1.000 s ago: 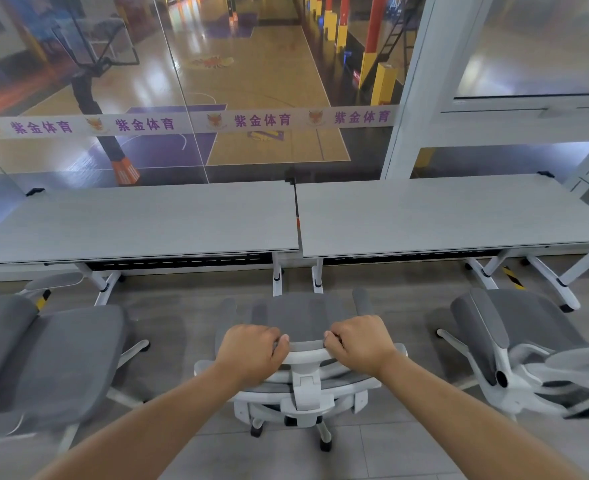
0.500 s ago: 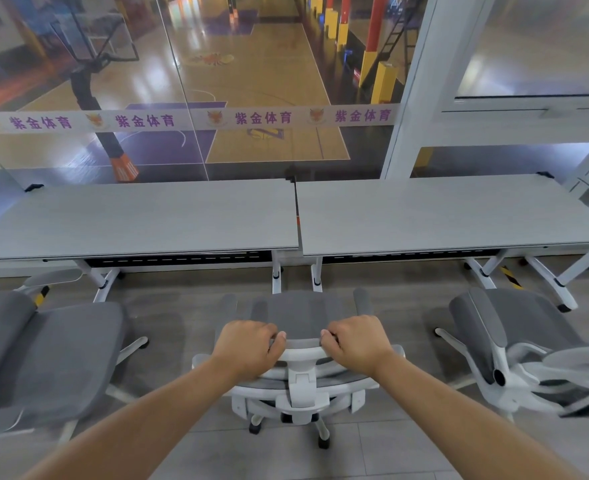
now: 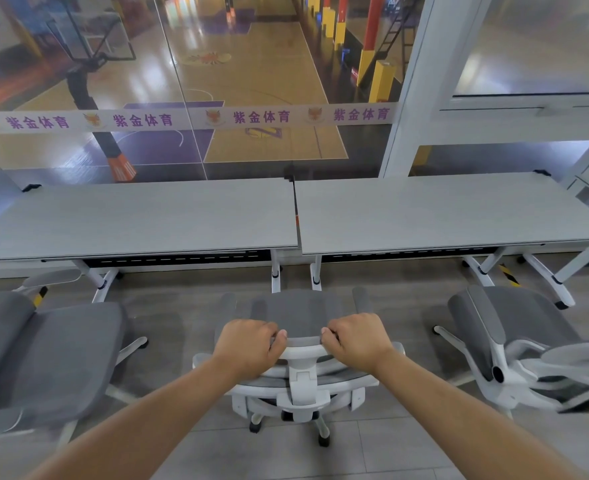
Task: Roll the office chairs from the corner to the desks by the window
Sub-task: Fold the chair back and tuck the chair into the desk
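A grey-and-white office chair (image 3: pixel 300 308) stands in front of me, facing the gap between two grey desks. My left hand (image 3: pixel 249 344) and my right hand (image 3: pixel 357 339) both grip the white top rail of its backrest, fingers curled over the rim. The left desk (image 3: pixel 140 220) and the right desk (image 3: pixel 452 209) stand side by side along the glass wall. The chair's seat is a short way from the desks' front edges, and its castors sit on the tiled floor below my wrists.
A second grey chair (image 3: pixel 43 355) stands at the left, a third (image 3: pixel 514 337) at the right, turned sideways. White desk legs (image 3: pixel 275 275) flank the middle gap. Behind the desks is a glass wall (image 3: pixel 189 98) with a printed band.
The chair has rolled a little forward toward the desks with both hands still on its backrest. The view has shifted slightly closer.
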Available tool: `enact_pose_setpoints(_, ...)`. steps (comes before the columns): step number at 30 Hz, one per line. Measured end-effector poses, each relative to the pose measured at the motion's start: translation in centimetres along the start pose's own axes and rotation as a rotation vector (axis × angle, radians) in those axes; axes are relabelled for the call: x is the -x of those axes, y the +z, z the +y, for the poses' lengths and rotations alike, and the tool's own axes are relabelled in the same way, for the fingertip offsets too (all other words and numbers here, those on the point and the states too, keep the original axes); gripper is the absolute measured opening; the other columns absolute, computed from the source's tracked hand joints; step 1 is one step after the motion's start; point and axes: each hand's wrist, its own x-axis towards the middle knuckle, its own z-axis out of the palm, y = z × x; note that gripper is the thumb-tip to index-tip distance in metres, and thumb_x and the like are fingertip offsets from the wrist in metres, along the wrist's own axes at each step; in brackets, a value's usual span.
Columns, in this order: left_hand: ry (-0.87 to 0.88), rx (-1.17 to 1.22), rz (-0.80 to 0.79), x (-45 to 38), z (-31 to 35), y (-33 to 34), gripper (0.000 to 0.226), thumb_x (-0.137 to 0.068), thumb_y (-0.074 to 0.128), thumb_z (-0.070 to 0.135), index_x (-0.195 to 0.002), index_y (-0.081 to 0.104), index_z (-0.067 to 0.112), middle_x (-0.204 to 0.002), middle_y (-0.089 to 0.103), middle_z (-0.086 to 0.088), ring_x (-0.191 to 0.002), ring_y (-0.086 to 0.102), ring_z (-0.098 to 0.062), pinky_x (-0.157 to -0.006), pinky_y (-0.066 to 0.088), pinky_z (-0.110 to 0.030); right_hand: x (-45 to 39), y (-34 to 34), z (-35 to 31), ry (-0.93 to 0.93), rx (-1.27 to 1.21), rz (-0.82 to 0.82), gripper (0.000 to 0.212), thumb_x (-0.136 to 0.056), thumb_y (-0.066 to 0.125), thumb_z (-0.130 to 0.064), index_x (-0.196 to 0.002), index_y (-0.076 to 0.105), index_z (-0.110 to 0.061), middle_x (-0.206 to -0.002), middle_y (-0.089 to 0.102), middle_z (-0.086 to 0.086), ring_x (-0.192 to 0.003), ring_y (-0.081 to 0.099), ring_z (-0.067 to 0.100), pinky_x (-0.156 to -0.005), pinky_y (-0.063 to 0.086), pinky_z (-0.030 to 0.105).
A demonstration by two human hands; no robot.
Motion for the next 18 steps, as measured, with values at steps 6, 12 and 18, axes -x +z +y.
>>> enact_pose_setpoints(6, -0.002, -0.002, -0.027, 0.0, -0.1, 0.0, 0.057, -0.088, 0.005, 0.053, -0.071, 0.049, 0.021, -0.061, 0.051, 0.005, -0.055, 0.049, -0.016, -0.049, 0.030, -0.030, 0.0, -0.1, 0.1, -0.003, -0.014, -0.032, 0.050, -0.091, 0.025, -0.047, -0.063, 0.050, -0.015, -0.055, 0.054, 0.001, -0.048, 0.044, 0.017, -0.046, 0.029, 0.029)
enact_pose_setpoints(12, -0.040, 0.077, -0.026, 0.6, -0.3, -0.4, 0.046, -0.097, 0.017, 0.048, -0.080, 0.052, 0.024, -0.069, 0.051, 0.009, -0.064, 0.046, -0.013, -0.063, 0.033, -0.031, -0.3, -1.2, -0.7, 0.000, -0.098, -0.099, 0.053, -0.094, 0.022, -0.056, -0.068, 0.052, -0.021, -0.066, 0.057, -0.004, -0.060, 0.053, 0.014, -0.057, 0.049, 0.036)
enact_pose_setpoints(18, -0.112, 0.206, 0.116, 3.4, -4.3, -0.7, 0.044, -0.100, 0.020, 0.043, -0.112, 0.059, 0.024, -0.106, 0.063, 0.008, -0.100, 0.056, -0.015, -0.093, 0.044, -0.037, -3.6, -3.0, -6.4, -0.163, -0.053, -0.053, 0.048, -0.100, 0.022, -0.050, -0.074, 0.052, -0.023, -0.073, 0.056, -0.006, -0.069, 0.053, 0.019, -0.065, 0.044, 0.037)
